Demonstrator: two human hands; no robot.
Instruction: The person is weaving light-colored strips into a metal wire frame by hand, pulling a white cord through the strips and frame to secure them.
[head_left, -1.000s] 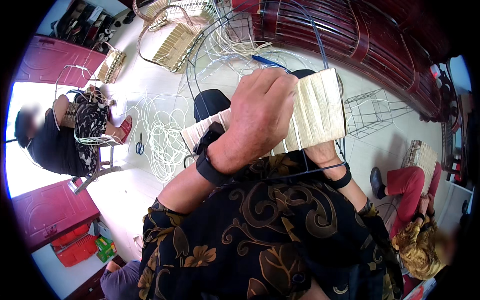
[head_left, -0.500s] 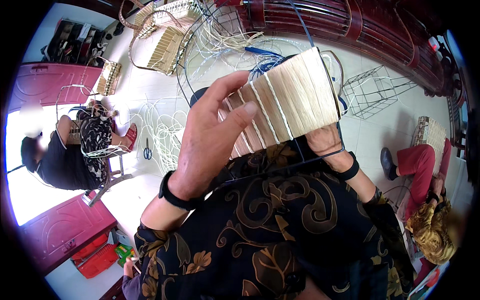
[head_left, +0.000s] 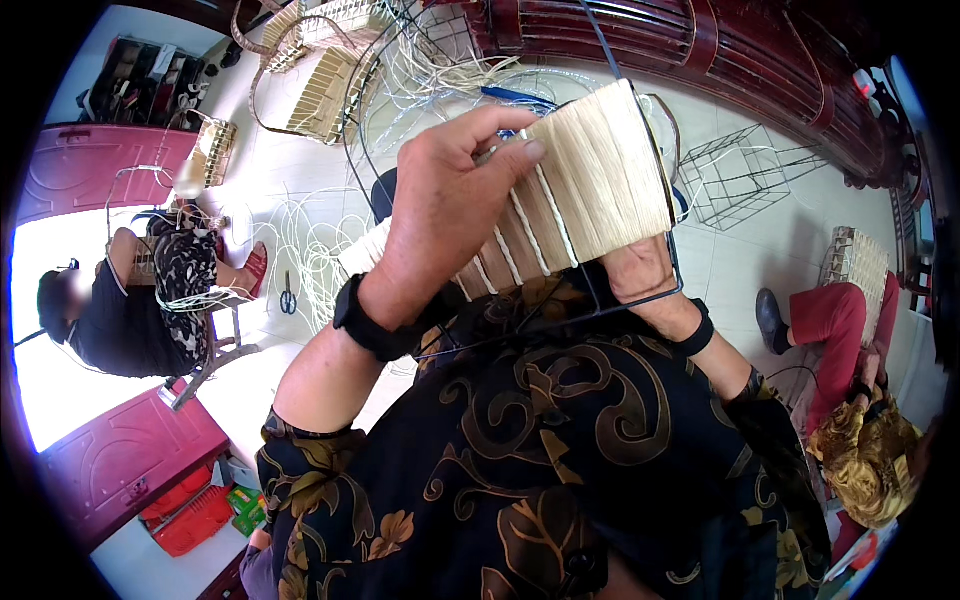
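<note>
We find the pale fibre-wrapped basket panel [head_left: 610, 170] held above the lap, its long axis running from near left to far right. White cords [head_left: 557, 218] cross its short way, and a dark wire frame [head_left: 674, 262] borders its right end.

The left hand [head_left: 445, 205] lies over the panel's upper face, thumb and forefinger drawn close together at the far edge, beside a cord; we cannot tell whether the cord is gripped. The broad uncorded stretch lies to that hand's right; of the two hands, the left is nearer the cords.

The right hand [head_left: 640, 270] sits under the near right corner, fingers hidden; we cannot tell its closure.

Beyond, on the floor, we note scissors [head_left: 288, 300], loose pale cord [head_left: 305, 225] and a handled basket [head_left: 325, 100].
</note>
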